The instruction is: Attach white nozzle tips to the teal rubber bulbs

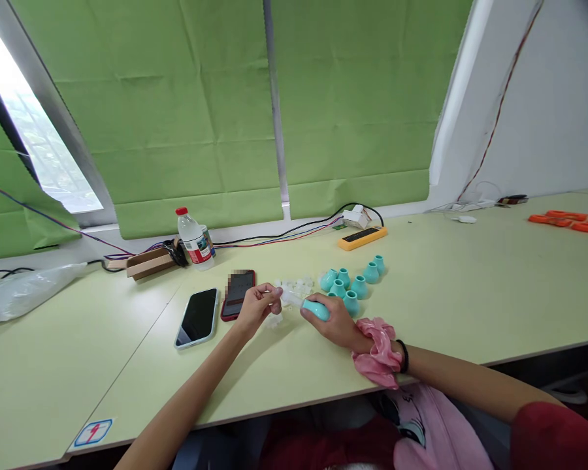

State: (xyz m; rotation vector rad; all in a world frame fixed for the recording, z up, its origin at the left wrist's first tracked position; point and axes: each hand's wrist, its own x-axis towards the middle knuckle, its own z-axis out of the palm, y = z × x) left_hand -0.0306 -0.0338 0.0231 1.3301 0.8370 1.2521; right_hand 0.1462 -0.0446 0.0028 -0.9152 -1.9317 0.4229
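Note:
My right hand (342, 322) is closed around a teal bulb-shaped piece (317, 310), held tilted just above the table. From its left end a translucent, whitish tube-like part (291, 298) reaches toward my left hand (259, 309). My left thumb and fingers pinch the far end of that translucent part. Whether the two parts are joined I cannot tell. Beyond my right hand stand several teal vase-shaped pieces (359, 286) with open necks, some partly hidden by the hand. Small clear plastic pieces (302, 285) lie loosely behind and beneath the held parts.
Left of my hands lie a light-cased phone (196, 318) and a red-cased phone (238, 294). Farther back are a red-capped bottle (195, 240), an open cardboard box (151, 263), a yellow device (362, 238) and cables. A plastic bag (24, 294) lies far left; orange objects (568, 220) lie far right.

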